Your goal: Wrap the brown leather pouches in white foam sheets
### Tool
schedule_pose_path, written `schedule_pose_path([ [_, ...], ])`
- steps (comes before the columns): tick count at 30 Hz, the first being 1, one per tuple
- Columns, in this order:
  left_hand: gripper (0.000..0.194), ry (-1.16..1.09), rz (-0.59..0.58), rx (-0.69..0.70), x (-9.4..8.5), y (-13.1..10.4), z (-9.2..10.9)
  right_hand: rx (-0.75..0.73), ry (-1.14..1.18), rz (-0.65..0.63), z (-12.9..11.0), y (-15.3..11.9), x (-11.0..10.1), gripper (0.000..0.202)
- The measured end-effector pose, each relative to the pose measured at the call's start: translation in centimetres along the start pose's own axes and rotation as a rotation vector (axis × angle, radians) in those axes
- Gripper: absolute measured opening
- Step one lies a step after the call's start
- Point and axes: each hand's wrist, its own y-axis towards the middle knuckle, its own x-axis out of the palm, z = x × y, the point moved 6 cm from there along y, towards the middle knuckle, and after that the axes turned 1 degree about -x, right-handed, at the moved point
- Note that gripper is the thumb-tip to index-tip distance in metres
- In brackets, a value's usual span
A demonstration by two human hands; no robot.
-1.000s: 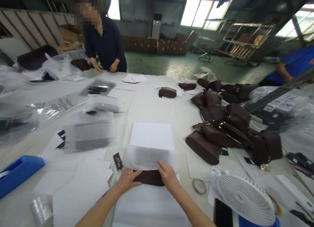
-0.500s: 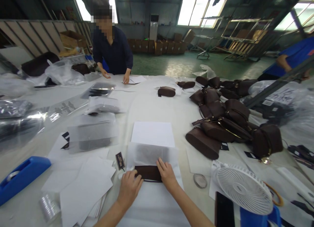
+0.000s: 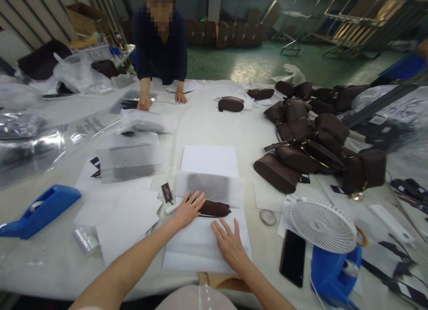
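Note:
My left hand [image 3: 190,209] lies with fingers spread over the left end of a dark brown bag [image 3: 216,208], which rests on white tissue paper [image 3: 200,252]. Just below the bag, my right hand [image 3: 230,243] is flat on the paper, its fingers apart. Beyond the bag, translucent paper [image 3: 209,187] covers a greyish shape, with a white sheet [image 3: 209,160] behind it. A black hang tag [image 3: 166,192] lies to the left of the bag. Part of the bag is hidden under my left hand.
Brown bags [image 3: 301,140] are heaped at the right. A white fan [image 3: 323,223], a phone [image 3: 292,258] and a blue tape dispenser [image 3: 47,210] stand near me. Loose white sheets [image 3: 127,225] lie at left. Across the table, a person [image 3: 160,47] leans on it.
My left hand has moved onto the bag's left end. My right hand has left the bag for the paper below. The view has tipped downward, and the person opposite has reached toward the plastic packs.

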Motion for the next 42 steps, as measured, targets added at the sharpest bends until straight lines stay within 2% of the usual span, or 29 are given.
schedule_pose_path([
  [2, 0.061, 0.007, 0.000, 0.011, -0.2, -0.2, 0.1, -0.099, 0.042, -0.075, -1.9, -2.5, -0.6, 0.055],
  [4, 0.058, 0.014, 0.004, 0.012, -0.5, -0.1, 0.2, -0.173, 0.083, -0.144, -3.2, -3.9, -0.9, 0.052],
  [7, 0.054, 0.021, 0.012, 0.008, -1.1, 0.2, 0.3, -0.210, 0.125, -0.182, -3.8, -3.7, -0.6, 0.052],
  [10, 0.051, 0.027, 0.016, 0.009, -1.5, 0.4, 0.3, -0.210, 0.130, -0.173, -3.6, -2.9, 0.6, 0.059],
  [12, 0.049, 0.034, 0.018, 0.011, -1.7, 0.5, 0.2, -0.204, 0.133, -0.140, -3.5, -3.0, 1.8, 0.053],
  [16, 0.045, 0.035, 0.021, 0.022, -2.2, 0.9, 0.3, -0.172, 0.210, -0.094, -3.6, -4.6, 4.0, 0.019],
  [19, 0.048, 0.036, 0.015, 0.031, -2.7, 1.2, 0.2, -0.086, 0.320, -0.159, -3.6, -5.1, 4.9, 0.021],
  [23, 0.054, 0.014, -0.006, 0.063, -3.5, 1.8, 0.0, 0.069, 0.407, -0.241, -3.0, -4.4, 4.9, 0.028],
  [26, 0.057, -0.018, 0.009, 0.077, -4.0, 2.2, -0.1, 0.046, 0.435, -0.263, -2.9, -4.4, 5.0, 0.024],
  [30, 0.070, -0.046, 0.037, 0.028, -4.2, 2.5, -0.4, 0.026, 0.411, -0.206, -2.8, -5.2, 5.8, 0.010],
  [32, 0.070, -0.046, 0.046, 0.001, -4.1, 2.6, -0.7, 0.044, 0.394, -0.172, -2.8, -5.5, 6.2, 0.015],
  [37, 0.051, -0.054, 0.067, 0.029, -4.5, 3.3, -1.2, -0.018, 0.358, -0.142, -3.1, -5.4, 5.6, 0.020],
  [40, 0.032, -0.066, 0.091, 0.062, -4.7, 3.8, -1.5, -0.095, 0.320, -0.197, -3.0, -5.6, 4.7, 0.043],
  [42, 0.018, -0.078, 0.104, 0.081, -4.7, 4.0, -1.7, -0.131, 0.290, -0.222, -2.9, -5.9, 4.5, 0.050],
])
